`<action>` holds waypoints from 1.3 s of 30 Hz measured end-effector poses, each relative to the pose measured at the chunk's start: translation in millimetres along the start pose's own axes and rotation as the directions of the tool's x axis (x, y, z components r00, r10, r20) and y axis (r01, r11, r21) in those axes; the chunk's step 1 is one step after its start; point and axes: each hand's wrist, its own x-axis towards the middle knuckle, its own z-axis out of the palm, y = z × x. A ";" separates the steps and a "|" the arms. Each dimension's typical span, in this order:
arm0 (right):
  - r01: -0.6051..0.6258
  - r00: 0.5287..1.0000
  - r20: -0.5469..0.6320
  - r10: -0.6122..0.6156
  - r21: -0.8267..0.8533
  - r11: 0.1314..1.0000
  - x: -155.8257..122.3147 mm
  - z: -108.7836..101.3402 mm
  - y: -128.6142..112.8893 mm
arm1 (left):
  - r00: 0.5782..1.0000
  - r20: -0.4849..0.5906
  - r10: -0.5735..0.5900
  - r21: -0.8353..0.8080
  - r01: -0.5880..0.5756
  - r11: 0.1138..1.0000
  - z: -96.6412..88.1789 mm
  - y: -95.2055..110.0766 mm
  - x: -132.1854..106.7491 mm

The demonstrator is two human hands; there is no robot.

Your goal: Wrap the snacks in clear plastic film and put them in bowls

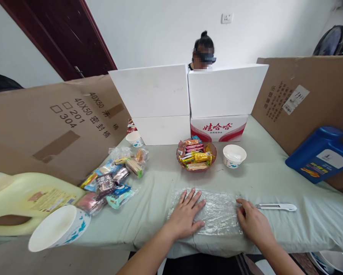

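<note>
A sheet of clear plastic wrap (217,212) lies flat on the pale green table cover near the front edge. My left hand (185,215) rests on its left part, palm down, fingers spread. My right hand (253,221) sits at the sheet's right edge with fingers curled onto the wrap. A white utility knife (277,207) lies just right of my right hand. Further back stand a brown dish of wrapped snacks (197,156) and a white paper bowl (234,156).
A pile of snack packets (114,181) lies at left, with a yellow jug (25,198) and a tipped paper bowl (58,228) nearer the corner. Another bowl (135,138) sits by white boxes (188,99). A blue jug (321,154) leans at right. Cardboard walls both sides; a person sits behind the boxes.
</note>
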 end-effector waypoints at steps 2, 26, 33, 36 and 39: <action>0.063 0.996 -0.064 -0.066 -0.047 0.997 0.6 -8.2 -5.3 | 1.000 0.020 -0.010 -0.012 0.010 1.000 0.9 -2.3 -1.6; 0.532 0.828 0.126 -0.546 0.134 0.836 -45.7 -23.4 0.3 | 0.989 -0.143 -0.041 -0.041 0.036 0.999 -30.3 -35.6 -96.3; 0.397 0.882 0.114 -0.457 0.341 0.852 -47.7 -30.2 -7.4 | 0.983 -0.177 -0.055 -0.183 0.022 0.983 -31.2 -28.4 -90.5; 0.231 0.938 0.156 -0.308 0.379 0.896 -37.2 -31.3 -7.6 | 0.966 -0.202 -0.160 -0.238 0.110 0.965 -31.1 -33.5 -82.5; 0.098 0.973 0.161 -0.164 0.355 0.930 -17.8 -24.8 -9.5 | 0.928 -0.223 -0.299 -0.210 0.253 0.944 -28.1 -40.8 -61.3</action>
